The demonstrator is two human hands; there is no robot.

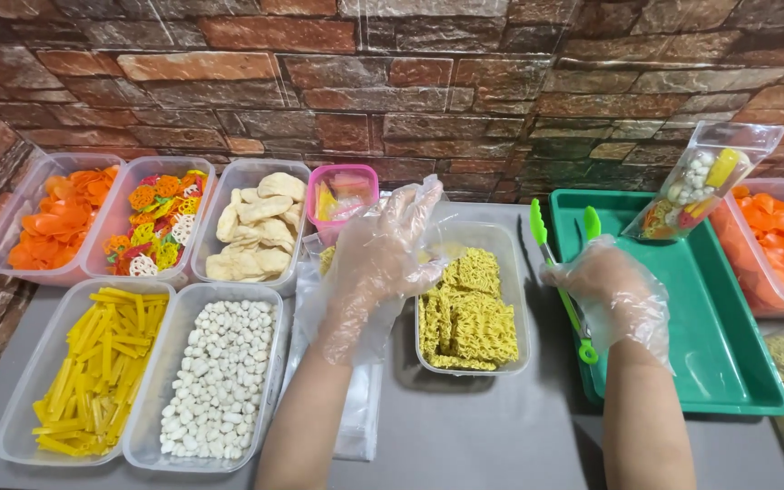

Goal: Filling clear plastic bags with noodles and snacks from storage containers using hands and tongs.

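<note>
A person in thin clear gloves worked at a grey worktop (pixel 465 426) set against a brick wall. The left hand (pixel 376 259) hovered over the near-left corner of a clear tub (pixel 516 299) of yellow dried noodle blocks (pixel 466 313), its fingers spread and released, holding nothing. Under the left forearm lay a stack of clear bags (pixel 356 408). The right hand (pixel 617 295) clenched a pair of green tongs (pixel 555 263), which pointed away towards the wall, lying across the left edge of a green tray (pixel 728 363). A filled bag (pixel 702 181) of mixed snacks leaned at the tray's far right corner. To the left stood five clear tubs: orange crisps (pixel 52 218), coloured wheel crackers (pixel 156 222), pale puffs (pixel 256 227), yellow sticks (pixel 102 363) and small white pieces (pixel 220 381). A small pink box (pixel 342 195) stood behind the left hand.
</note>
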